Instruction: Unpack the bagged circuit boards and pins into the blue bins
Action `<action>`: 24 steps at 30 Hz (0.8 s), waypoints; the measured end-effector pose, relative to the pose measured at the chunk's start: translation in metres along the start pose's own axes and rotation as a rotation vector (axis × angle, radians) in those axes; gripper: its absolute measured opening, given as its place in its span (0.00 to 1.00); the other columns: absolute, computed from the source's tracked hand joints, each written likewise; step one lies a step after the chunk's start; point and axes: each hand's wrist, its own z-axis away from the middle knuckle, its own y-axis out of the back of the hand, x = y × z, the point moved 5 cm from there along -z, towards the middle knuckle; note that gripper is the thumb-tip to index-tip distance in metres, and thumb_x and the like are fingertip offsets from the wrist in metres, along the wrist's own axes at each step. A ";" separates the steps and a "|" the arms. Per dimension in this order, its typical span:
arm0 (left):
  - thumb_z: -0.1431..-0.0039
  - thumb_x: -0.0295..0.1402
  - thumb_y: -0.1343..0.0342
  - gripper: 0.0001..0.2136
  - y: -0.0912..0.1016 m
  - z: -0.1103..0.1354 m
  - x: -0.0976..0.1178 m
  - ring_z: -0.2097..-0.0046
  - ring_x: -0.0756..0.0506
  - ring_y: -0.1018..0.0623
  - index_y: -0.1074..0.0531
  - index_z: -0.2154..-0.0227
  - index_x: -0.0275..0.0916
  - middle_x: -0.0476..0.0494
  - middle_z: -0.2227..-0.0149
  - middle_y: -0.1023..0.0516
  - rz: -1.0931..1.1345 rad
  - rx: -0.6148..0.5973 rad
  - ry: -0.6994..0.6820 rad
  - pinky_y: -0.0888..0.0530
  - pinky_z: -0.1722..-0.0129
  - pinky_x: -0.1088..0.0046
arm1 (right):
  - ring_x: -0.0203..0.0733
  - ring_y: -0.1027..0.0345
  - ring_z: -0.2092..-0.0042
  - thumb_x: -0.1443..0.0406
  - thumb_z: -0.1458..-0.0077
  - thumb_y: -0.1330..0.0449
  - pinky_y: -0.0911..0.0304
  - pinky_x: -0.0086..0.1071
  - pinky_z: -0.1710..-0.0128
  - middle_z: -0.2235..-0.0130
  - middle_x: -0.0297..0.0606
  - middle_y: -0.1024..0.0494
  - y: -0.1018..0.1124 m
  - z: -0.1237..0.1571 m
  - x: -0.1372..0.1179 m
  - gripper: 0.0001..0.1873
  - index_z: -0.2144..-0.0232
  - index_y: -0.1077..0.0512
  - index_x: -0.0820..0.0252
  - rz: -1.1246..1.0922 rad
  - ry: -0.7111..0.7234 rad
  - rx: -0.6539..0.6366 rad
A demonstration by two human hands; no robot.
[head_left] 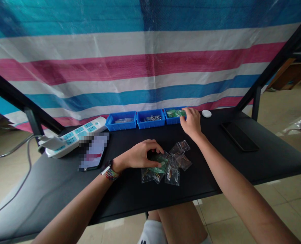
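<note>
My left hand (140, 155) rests curled on a small green circuit board (158, 159) that lies on the black table (211, 173), fingers pressed onto it. Around it lie several small clear bags (177, 162) holding tiny parts. My right hand (191, 121) reaches to the far edge and dips its fingers into the right-most blue tray (171, 119), which holds green boards (175, 113). What the fingers pinch, if anything, is hidden.
Two more blue trays (121, 122) (150, 120) stand in the row, holding small metal parts. A white power strip (75, 135) and a phone (94, 152) lie at the left. A white round puck (206, 113) and a dark flat slab (239, 136) lie at the right. A striped tarp hangs behind.
</note>
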 end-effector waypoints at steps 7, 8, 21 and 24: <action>0.51 0.37 0.26 0.22 0.001 0.002 -0.005 0.52 0.40 0.23 0.20 0.51 0.45 0.43 0.53 0.22 0.055 -0.044 0.002 0.26 0.51 0.65 | 0.59 0.33 0.43 0.70 0.43 0.45 0.40 0.49 0.41 0.46 0.53 0.23 0.006 0.000 -0.013 0.21 0.47 0.27 0.62 -0.119 0.038 0.038; 0.50 0.37 0.27 0.20 0.001 0.002 -0.006 0.52 0.40 0.22 0.20 0.52 0.45 0.43 0.53 0.22 0.061 -0.036 0.008 0.26 0.51 0.66 | 0.59 0.33 0.43 0.71 0.43 0.45 0.40 0.49 0.41 0.46 0.53 0.23 0.006 0.000 -0.015 0.21 0.48 0.27 0.61 -0.125 0.044 0.038; 0.42 0.35 0.34 0.12 0.002 0.001 -0.041 0.63 0.48 0.24 0.30 0.61 0.37 0.47 0.64 0.24 0.485 0.163 0.202 0.28 0.64 0.73 | 0.56 0.30 0.47 0.72 0.44 0.45 0.36 0.49 0.43 0.51 0.47 0.21 0.011 0.007 -0.040 0.18 0.53 0.25 0.58 -0.253 0.158 0.085; 0.44 0.37 0.31 0.15 0.006 0.001 -0.044 0.65 0.49 0.26 0.32 0.65 0.37 0.49 0.67 0.26 0.635 0.233 0.244 0.30 0.65 0.73 | 0.55 0.29 0.46 0.72 0.44 0.45 0.36 0.49 0.42 0.52 0.46 0.20 0.014 0.012 -0.053 0.17 0.54 0.25 0.57 -0.307 0.200 0.068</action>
